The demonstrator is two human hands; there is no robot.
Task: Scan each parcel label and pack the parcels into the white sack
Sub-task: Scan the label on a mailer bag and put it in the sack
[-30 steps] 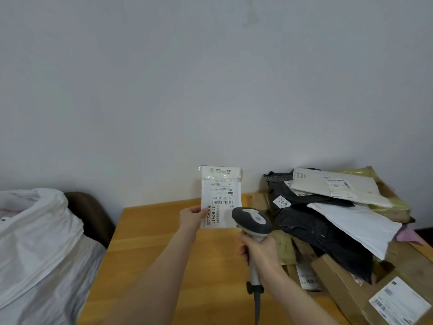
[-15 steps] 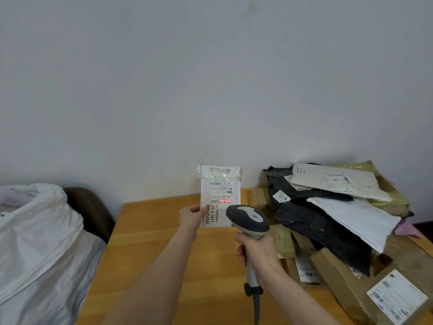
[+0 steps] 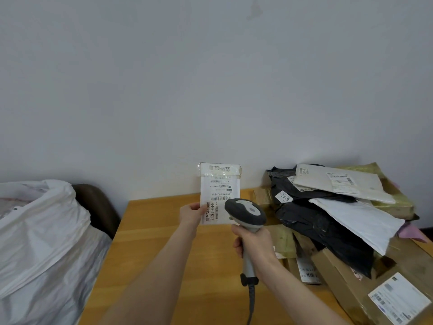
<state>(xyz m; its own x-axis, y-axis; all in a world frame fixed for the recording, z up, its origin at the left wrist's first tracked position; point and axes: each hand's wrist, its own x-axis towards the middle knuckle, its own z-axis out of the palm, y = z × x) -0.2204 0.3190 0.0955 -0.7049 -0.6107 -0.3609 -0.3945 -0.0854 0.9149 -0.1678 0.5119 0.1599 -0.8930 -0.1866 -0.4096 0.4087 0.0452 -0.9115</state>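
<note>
1. The white sack (image 3: 42,242) stands at the far left, beside the left edge of the surface (image 3: 164,266); its mouth is open and slumped, and a dark brown seat back (image 3: 98,207) shows behind it
2. The left hand (image 3: 191,213) pinches the small white parcel (image 3: 220,191) by its lower left corner, thumb on the label face; the parcel is upright in the air over the far part of the surface, with its label towards the camera
3. The scanner (image 3: 246,213) has its head just in front of the label's lower right part; the right hand (image 3: 254,242) is wrapped tight round the grip, and the cable hangs down from it
4. The step in hand looks like the scan of this one parcel; no light line can be made out on the label, so whether it has read cannot be told
5. Once it reads, the next move calls for the left hand to carry the parcel left and down into the sack; it should clear the sagging rim, so the parcel drops in and does not slide off
6. At the right lies a pile: a black mailer (image 3: 323,228), a white mailer (image 3: 358,221) on top of it and a cardboard box (image 3: 365,289) nearer; all are well apart from the sack, so much of the task seems left
</note>
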